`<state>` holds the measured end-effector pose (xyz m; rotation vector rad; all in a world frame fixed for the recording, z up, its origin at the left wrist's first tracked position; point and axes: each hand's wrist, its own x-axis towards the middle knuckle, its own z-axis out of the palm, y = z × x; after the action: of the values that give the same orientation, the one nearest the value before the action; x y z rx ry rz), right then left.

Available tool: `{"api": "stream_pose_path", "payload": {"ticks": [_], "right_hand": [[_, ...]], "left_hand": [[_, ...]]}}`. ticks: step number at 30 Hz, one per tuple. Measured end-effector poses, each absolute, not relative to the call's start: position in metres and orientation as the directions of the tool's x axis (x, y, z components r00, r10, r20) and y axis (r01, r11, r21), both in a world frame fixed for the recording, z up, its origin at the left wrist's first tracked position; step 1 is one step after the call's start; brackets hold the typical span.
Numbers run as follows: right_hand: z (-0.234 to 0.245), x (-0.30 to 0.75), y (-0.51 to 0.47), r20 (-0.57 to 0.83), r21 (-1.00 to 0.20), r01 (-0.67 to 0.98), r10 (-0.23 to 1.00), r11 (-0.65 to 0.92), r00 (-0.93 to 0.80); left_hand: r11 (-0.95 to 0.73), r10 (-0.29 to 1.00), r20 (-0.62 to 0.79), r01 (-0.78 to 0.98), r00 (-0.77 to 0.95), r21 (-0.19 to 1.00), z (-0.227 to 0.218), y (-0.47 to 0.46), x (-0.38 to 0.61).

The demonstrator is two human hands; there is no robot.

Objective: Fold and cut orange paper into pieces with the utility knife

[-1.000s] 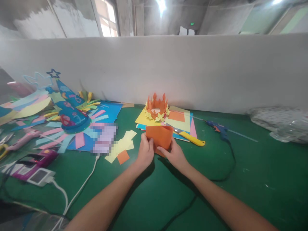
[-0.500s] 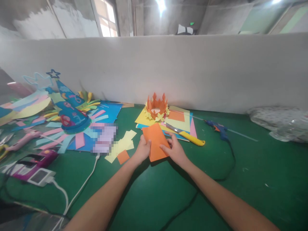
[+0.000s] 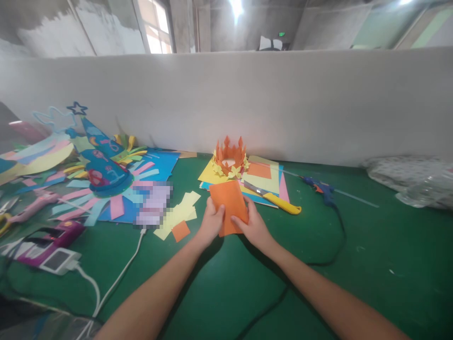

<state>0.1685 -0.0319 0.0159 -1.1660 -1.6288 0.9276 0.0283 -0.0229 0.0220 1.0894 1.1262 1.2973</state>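
An orange sheet of paper (image 3: 229,203) is held up above the green table, between both hands. My left hand (image 3: 213,219) grips its left edge, thumb on the front face. On the right side my right hand (image 3: 255,222) is closed on the same paper, its thumb pressed to the lower front. The fingers behind the sheet are hidden. Just beyond stands an orange paper crown (image 3: 230,158) with yellow cut-outs round its base, on a stack of coloured paper (image 3: 208,171). A yellow-handled utility knife (image 3: 279,200) lies across the stack's right front.
Yellow paper pieces (image 3: 180,215) and an orange square (image 3: 180,231) lie to the left. A blue cone hat (image 3: 106,170) stands among paper strips. At right rests a blue glue gun (image 3: 320,189) with a black cord. A white partition (image 3: 300,99) borders the back.
The orange paper has turned slightly to stand straighter, and its lower edge is a little higher. My right hand has shifted slightly left with it. Both hands still hold it.
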Motion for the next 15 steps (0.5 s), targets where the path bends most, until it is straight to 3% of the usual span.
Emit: {"api": "stream_pose_path", "payload": {"ticks": [5, 10, 15], "right_hand": [[0.016, 0.167, -0.033, 0.287, -0.889, 0.326, 0.947, 0.32, -0.147], [0.018, 0.168, -0.033, 0.374, -0.863, 0.324, 0.921, 0.388, -0.105], [0.018, 0.167, -0.033, 0.427, -0.873, 0.234, 0.903, 0.427, -0.055]], "left_hand": [[-0.115, 0.993, 0.114, -0.17, -0.013, 0.979, 0.029, -0.028, 0.029], [-0.41, 0.912, 0.408, 0.091, 0.044, 0.907, 0.028, -0.034, 0.024], [-0.385, 0.917, 0.399, 0.273, 0.005, 0.881, 0.025, -0.031, 0.023]]}}
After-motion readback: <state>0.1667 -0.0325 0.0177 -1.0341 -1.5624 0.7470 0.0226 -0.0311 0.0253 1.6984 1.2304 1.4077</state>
